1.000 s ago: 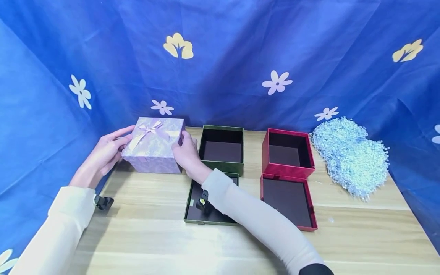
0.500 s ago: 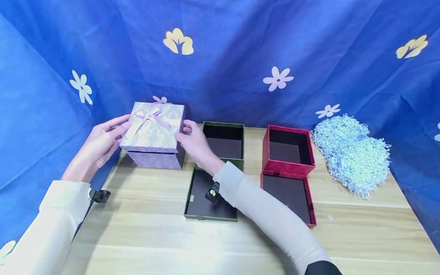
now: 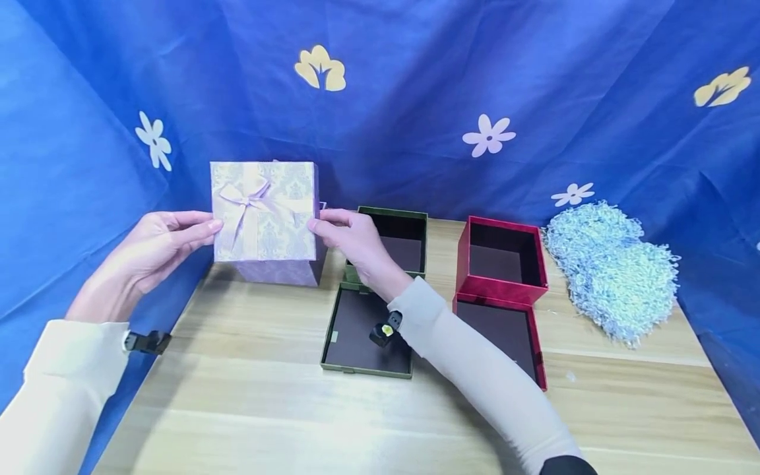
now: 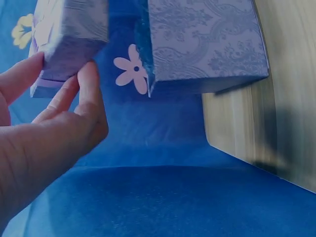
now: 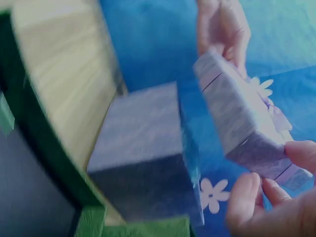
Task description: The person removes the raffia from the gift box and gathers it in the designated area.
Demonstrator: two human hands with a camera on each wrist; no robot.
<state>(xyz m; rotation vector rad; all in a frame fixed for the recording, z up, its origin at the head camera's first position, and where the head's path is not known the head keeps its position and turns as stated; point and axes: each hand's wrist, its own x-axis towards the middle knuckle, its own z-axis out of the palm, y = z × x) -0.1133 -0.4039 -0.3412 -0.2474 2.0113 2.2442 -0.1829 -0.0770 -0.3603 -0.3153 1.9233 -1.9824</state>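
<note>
A lilac patterned box lid (image 3: 267, 218) with a ribbon bow is held up, tilted toward the head camera. My left hand (image 3: 148, 251) pinches its left edge between thumb and fingers, and my right hand (image 3: 359, 247) pinches the right edge. Below and behind the lid stands the matching lilac box (image 3: 279, 272), mostly hidden in the head view. Both wrist views show the lid wholly apart from the box. At the rim of the box (image 4: 207, 44) in the left wrist view, some blue shredded filler (image 4: 143, 39) sticks out.
A green box (image 3: 410, 247) stands right of the lilac one, its upturned lid (image 3: 362, 333) in front, under my right forearm. Farther right are a red box (image 3: 501, 260) and its upturned lid (image 3: 505, 326). Blue shredded filler (image 3: 617, 277) lies heaped at the table's right.
The lilac lid has come up off its box and tipped toward the head camera. Both hands have risen with it, still on its two sides. The green and red boxes stay put.
</note>
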